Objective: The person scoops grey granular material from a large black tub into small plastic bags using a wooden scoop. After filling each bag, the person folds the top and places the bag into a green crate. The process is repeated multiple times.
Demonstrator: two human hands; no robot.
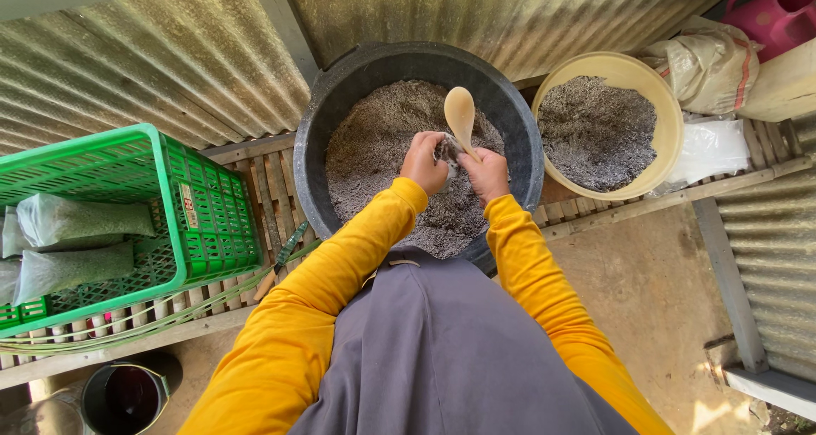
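Upright, spoon in right hand

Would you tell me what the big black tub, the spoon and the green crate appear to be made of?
The black tub looks like matte rubber or plastic, with a thick, dull rim. The spoon in the right hand seems pale, smooth plastic or wood. The green crate is glossy moulded plastic lattice.

Outdoor farm shed: corrugated metal walls, slatted bench.
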